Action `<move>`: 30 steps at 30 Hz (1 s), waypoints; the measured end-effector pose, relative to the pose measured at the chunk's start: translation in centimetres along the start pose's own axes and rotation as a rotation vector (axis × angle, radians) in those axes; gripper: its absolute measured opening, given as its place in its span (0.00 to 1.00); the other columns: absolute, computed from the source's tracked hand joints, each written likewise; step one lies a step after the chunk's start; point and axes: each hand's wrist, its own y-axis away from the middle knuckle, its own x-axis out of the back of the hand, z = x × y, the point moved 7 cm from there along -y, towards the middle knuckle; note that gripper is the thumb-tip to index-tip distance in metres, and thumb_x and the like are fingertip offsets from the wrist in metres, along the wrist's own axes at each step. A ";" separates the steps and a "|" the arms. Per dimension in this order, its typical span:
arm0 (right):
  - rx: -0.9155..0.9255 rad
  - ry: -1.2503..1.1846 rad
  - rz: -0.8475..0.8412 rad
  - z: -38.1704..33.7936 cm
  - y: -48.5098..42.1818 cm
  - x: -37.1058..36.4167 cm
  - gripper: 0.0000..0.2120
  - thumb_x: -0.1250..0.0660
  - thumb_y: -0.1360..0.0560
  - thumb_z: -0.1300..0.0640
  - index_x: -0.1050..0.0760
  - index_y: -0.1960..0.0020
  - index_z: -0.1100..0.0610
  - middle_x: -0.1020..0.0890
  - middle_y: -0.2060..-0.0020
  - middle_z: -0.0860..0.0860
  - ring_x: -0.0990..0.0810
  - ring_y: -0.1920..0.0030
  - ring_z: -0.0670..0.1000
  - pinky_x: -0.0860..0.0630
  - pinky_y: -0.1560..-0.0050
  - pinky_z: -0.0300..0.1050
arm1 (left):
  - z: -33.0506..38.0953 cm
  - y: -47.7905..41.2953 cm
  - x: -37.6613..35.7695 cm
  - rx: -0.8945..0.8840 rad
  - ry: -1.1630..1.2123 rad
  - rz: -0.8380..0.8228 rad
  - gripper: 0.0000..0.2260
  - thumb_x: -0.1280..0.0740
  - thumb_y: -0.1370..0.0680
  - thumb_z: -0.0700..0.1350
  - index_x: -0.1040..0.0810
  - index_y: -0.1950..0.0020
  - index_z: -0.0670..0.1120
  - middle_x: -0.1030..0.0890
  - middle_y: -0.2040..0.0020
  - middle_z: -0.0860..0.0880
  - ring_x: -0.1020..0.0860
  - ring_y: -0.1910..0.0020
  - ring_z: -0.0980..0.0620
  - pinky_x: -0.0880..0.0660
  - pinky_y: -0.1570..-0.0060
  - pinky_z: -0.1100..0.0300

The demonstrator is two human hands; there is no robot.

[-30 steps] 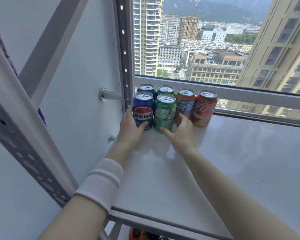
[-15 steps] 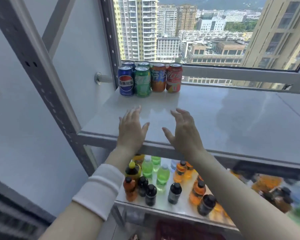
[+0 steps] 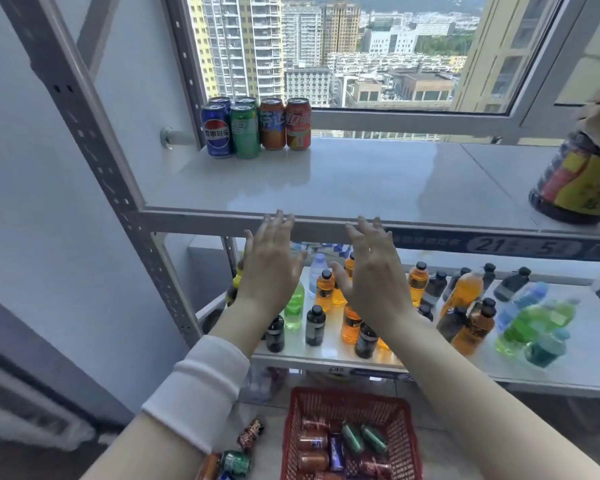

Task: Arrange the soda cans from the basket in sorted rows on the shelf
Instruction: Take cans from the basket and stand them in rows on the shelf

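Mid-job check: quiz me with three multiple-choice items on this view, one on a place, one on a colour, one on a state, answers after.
1. Where is the red basket? A on the windowsill; B low, under the bottle shelf; C hanging from the frame.
2. What colour is the rightmost can on the upper shelf? A blue; B green; C red.
3. How are the left hand and right hand? A open, empty; B gripping cans; C gripping bottles.
B: it sits lowest in view. C: a red can ends the row. A: fingers spread, nothing held.
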 end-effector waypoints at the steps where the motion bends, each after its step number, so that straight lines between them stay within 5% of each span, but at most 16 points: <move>1: -0.008 -0.002 0.009 0.0 0.8 0.4 0.29 0.27 0.31 0.56 0.31 0.34 0.67 0.27 0.37 0.65 0.33 0.32 0.65 0.34 0.34 0.62 | 0.4 0.7 0.2 -0.015 0.010 0.001 0.26 0.40 0.21 0.48 0.44 0.25 0.44 0.44 0.24 0.46 0.49 0.24 0.48 0.57 0.27 0.49; 7: -0.017 0.033 -0.001 -0.8 6.4 0.8 0.28 0.28 0.30 0.56 0.31 0.35 0.67 0.26 0.38 0.67 0.31 0.34 0.67 0.35 0.33 0.63 | 0.9 5.8 -0.7 -0.080 0.037 -0.022 0.26 0.37 0.22 0.45 0.40 0.26 0.42 0.40 0.25 0.44 0.46 0.24 0.46 0.49 0.27 0.45; 17: -0.125 0.074 -0.267 2.6 17.4 -3.7 0.28 0.33 0.25 0.53 0.35 0.31 0.64 0.32 0.31 0.63 0.40 0.28 0.63 0.42 0.28 0.58 | 0.2 14.1 -7.1 0.001 0.012 -0.230 0.25 0.39 0.21 0.47 0.42 0.26 0.43 0.42 0.24 0.44 0.47 0.24 0.46 0.52 0.27 0.47; 30: -0.338 0.006 -0.629 17.4 30.7 -14.5 0.26 0.30 0.28 0.57 0.31 0.34 0.67 0.28 0.35 0.63 0.36 0.30 0.65 0.40 0.30 0.57 | -0.2 22.8 -26.8 0.216 0.006 -0.594 0.25 0.40 0.20 0.48 0.44 0.25 0.45 0.43 0.24 0.48 0.48 0.24 0.50 0.56 0.27 0.51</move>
